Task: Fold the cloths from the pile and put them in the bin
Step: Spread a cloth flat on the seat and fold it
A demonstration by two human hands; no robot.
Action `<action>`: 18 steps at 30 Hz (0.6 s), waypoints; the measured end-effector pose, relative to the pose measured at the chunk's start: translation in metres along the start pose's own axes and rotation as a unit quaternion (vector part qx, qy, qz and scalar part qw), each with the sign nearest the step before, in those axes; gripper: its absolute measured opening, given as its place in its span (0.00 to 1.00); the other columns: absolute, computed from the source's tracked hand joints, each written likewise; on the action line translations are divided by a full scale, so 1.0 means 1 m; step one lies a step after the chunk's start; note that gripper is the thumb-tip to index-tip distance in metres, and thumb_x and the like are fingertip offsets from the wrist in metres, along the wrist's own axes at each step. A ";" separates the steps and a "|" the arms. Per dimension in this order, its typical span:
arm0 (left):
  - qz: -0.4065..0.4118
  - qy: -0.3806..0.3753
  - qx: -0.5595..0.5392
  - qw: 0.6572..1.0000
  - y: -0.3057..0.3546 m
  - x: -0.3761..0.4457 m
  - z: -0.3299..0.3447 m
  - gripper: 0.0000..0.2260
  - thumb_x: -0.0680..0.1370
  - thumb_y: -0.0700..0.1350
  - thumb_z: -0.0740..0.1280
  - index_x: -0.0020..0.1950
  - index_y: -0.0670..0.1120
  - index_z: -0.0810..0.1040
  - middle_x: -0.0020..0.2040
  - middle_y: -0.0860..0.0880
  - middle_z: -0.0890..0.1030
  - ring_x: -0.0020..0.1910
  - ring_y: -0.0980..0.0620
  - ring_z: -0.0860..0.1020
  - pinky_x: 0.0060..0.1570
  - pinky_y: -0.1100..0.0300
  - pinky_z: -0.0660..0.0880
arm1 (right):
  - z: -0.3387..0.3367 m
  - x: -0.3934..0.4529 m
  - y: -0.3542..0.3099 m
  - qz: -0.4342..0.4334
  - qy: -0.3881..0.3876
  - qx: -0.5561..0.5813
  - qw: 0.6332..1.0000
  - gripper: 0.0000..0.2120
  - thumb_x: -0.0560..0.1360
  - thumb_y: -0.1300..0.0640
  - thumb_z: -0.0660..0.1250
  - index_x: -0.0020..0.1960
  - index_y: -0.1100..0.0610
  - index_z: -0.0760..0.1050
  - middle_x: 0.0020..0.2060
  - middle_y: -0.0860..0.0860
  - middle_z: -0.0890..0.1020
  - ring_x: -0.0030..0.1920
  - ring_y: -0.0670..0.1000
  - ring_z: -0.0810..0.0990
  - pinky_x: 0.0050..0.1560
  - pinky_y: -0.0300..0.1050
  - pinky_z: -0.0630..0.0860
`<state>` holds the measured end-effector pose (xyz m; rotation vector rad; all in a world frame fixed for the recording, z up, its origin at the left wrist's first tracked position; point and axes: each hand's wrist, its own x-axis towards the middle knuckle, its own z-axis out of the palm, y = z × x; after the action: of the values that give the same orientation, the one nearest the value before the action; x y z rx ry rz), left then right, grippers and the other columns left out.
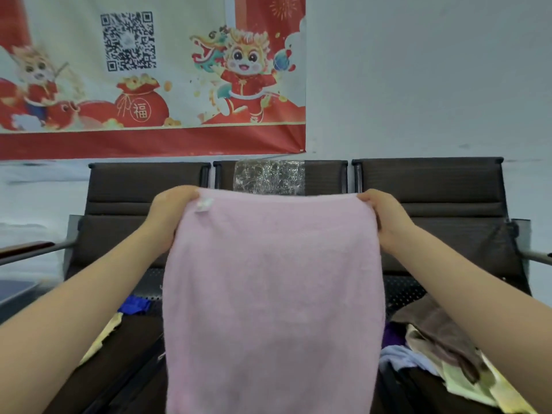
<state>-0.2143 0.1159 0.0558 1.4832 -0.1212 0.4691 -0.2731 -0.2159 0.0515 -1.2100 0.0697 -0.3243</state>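
Observation:
A pink cloth (273, 294) hangs upright in front of me, stretched by its top edge and reaching down past the bottom of the view. My left hand (168, 218) grips the top left corner, beside a small white label. My right hand (385, 218) grips the top right corner. A pile of cloths (439, 345) in brown, pale yellow, light blue and purple lies at the lower right on the bench seat. At the lower left, a blue cloth (136, 304) and a yellow one (104, 336) show from behind my left arm. No bin shows in the frame.
A row of dark brown bench seats (430, 186) with metal armrests (35, 252) stands against a white wall. Clear crinkled plastic (268, 177) sits on the middle seat back behind the cloth. A red festive banner (149, 73) hangs on the wall above.

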 end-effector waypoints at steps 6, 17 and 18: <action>0.070 -0.132 0.450 0.881 -0.111 0.024 -0.011 0.06 0.76 0.43 0.67 0.44 0.49 0.84 0.43 0.50 0.82 0.43 0.52 0.78 0.37 0.62 0.71 | -0.041 0.059 0.100 0.059 0.100 -0.288 0.951 0.15 0.73 0.58 0.69 0.54 0.66 0.77 0.41 0.57 0.78 0.34 0.52 0.74 0.30 0.41 0.67; 0.023 -0.063 0.543 0.837 -0.229 0.061 0.011 0.09 0.74 0.42 0.63 0.43 0.51 0.83 0.37 0.51 0.82 0.39 0.49 0.80 0.39 0.59 0.73 | -0.036 0.118 0.210 0.140 0.146 -0.216 0.955 0.02 0.75 0.64 0.67 0.44 0.63 0.76 0.32 0.54 0.79 0.30 0.49 0.80 0.33 0.44 0.76; 0.027 -0.049 0.542 0.838 -0.240 0.070 0.013 0.10 0.75 0.41 0.63 0.45 0.51 0.83 0.41 0.50 0.83 0.42 0.48 0.79 0.40 0.59 0.73 | -0.033 0.127 0.218 0.145 0.146 -0.195 0.959 0.02 0.76 0.63 0.66 0.44 0.62 0.76 0.33 0.54 0.80 0.30 0.49 0.80 0.30 0.42 0.75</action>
<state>-0.0582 0.1150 -0.1401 2.6348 0.0431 0.5327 -0.1140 -0.2135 -0.1475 -1.5101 0.5855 -0.2344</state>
